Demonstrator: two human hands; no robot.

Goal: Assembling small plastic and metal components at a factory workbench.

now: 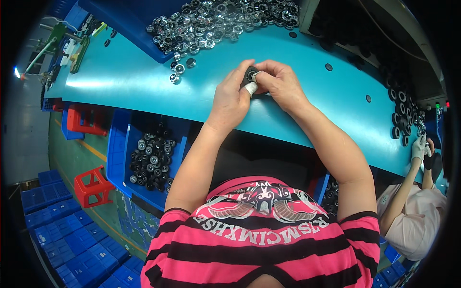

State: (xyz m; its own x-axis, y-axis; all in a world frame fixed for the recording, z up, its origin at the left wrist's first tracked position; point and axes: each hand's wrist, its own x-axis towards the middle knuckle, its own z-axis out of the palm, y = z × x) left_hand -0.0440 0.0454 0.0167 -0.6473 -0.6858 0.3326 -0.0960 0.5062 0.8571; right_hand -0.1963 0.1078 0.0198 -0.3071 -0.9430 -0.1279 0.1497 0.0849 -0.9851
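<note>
A small black wheel (250,73) with a pale rim is held between my two hands, just above the blue-green tabletop (158,86). My left hand (227,101) is closed round its near left side, with a white cover on the thumb. The fingers of my right hand (285,85) are pinched against the wheel's right side, and a pale cover shows on a digit there. Beyond my hands lies a heap of shiny clear-and-silver wheel hubs (211,30). A few loose hubs (178,68) have spread onto the table to the left.
Black rubber tyres (401,111) are piled at the right, near a co-worker's gloved hand (418,148). Below the table's front edge, a blue bin (126,165) contains finished-looking black wheels. Red stools (92,187) and stacked blue crates (72,240) stand on the floor at left.
</note>
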